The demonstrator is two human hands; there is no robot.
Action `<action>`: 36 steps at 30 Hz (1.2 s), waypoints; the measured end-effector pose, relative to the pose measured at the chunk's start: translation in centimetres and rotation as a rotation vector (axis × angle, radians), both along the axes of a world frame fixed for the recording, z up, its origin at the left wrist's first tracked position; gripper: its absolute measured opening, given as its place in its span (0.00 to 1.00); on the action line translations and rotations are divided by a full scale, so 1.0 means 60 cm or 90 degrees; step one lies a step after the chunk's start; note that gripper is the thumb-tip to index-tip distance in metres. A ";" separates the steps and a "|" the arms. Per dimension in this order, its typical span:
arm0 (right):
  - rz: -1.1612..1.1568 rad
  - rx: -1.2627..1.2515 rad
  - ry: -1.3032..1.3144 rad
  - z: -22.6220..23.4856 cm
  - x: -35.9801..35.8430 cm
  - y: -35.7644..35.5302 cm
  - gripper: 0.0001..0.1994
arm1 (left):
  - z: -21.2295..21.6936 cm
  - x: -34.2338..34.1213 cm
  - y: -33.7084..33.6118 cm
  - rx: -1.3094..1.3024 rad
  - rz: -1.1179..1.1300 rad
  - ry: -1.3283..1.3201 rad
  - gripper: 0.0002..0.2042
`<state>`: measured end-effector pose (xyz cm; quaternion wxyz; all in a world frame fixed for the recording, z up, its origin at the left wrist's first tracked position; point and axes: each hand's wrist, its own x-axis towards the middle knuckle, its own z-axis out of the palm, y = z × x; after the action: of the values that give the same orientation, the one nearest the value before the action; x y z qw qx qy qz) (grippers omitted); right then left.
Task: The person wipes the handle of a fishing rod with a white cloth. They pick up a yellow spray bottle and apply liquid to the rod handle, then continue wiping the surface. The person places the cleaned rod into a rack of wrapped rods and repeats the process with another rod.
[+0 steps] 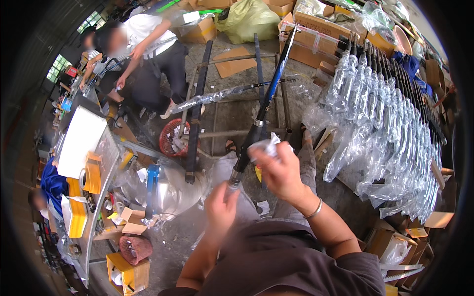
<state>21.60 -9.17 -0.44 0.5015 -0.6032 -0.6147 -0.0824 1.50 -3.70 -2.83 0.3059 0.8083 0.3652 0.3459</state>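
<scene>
Left hand (220, 207) was clamped round the butt of a long black-and-blue fishing rod (261, 113) running up and away; right hand (279, 167), higher on it, pinched what looked like crumpled white wrap (264, 146).

A bare grey concrete floor (232, 113) fills the middle of the frame, dusty and littered with scraps. At the upper left, windows (59, 66) let in green daylight through a dark wall. Along the left edge runs a long metal worktable (96, 197). A low frame of dark metal bars (197, 106) lies on the floor at upper centre, a red mesh basket (173, 138) beside it. Cardboard boxes (308, 42) are stacked across the top, next to a yellow-green sack (247, 19). More cartons (390, 237) sit at lower right. Light is even and bright.
</scene>
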 end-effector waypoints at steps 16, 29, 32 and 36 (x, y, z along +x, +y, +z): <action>-0.118 0.080 -0.182 0.055 0.078 0.040 0.25 | -0.002 -0.018 -0.013 -0.176 -0.035 -0.067 0.11; -0.169 0.099 -0.118 0.032 0.077 0.051 0.25 | -0.005 -0.036 -0.004 -0.394 -0.104 -0.090 0.09; -0.128 0.134 -0.129 0.021 0.064 0.038 0.24 | -0.005 -0.036 -0.002 -0.465 -0.128 -0.113 0.09; 0.062 0.094 -0.235 -0.003 0.008 0.018 0.21 | 0.003 -0.035 0.004 -0.563 -0.153 -0.124 0.13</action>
<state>22.10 -8.12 -0.64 0.4267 -0.5090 -0.7168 -0.2122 -0.61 -3.49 -2.64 0.6916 0.6011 0.3507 0.1934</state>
